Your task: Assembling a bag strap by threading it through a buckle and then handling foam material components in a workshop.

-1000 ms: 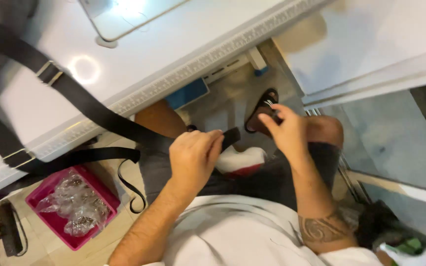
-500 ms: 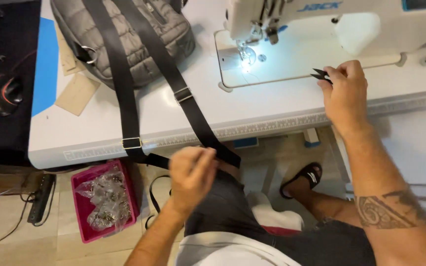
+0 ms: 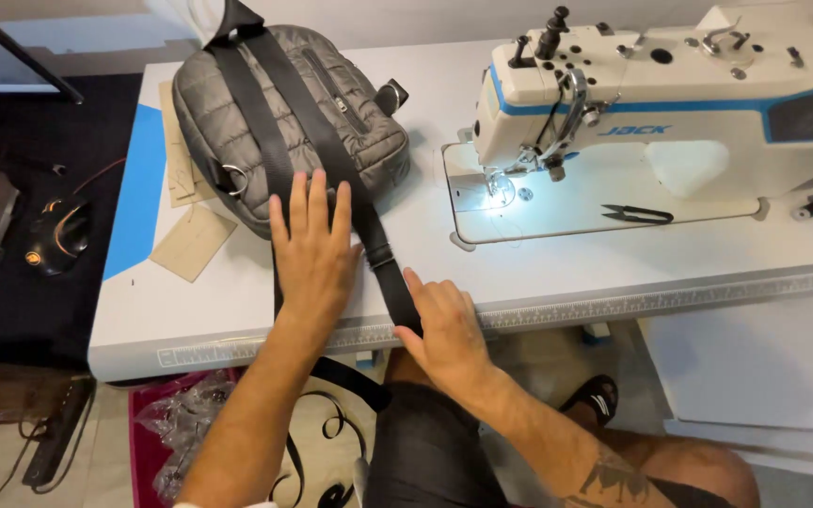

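My left hand (image 3: 312,246) lies flat, fingers spread, on the white table (image 3: 557,273), covering one black strap (image 3: 383,254) just below a grey quilted bag (image 3: 201,113). The bag lies at the table's back left with two black straps running down across it. My right hand (image 3: 439,325) rests at the table's front edge with its fingers flat. Its thumb side lies on the longer strap where it drops over the edge. Neither hand closes around anything.
A white sewing machine (image 3: 670,103) stands at the right with its needle light on, and black thread snips (image 3: 637,214) lie on its bed. Tan paper pieces (image 3: 192,243) lie at the left. A pink bin (image 3: 148,442) and loose strap loops (image 3: 317,442) sit under the table.
The view has risen from my lap to the tabletop. My right hand left the snips on the machine bed and came to the strap at the table edge. My left hand rose onto the table.
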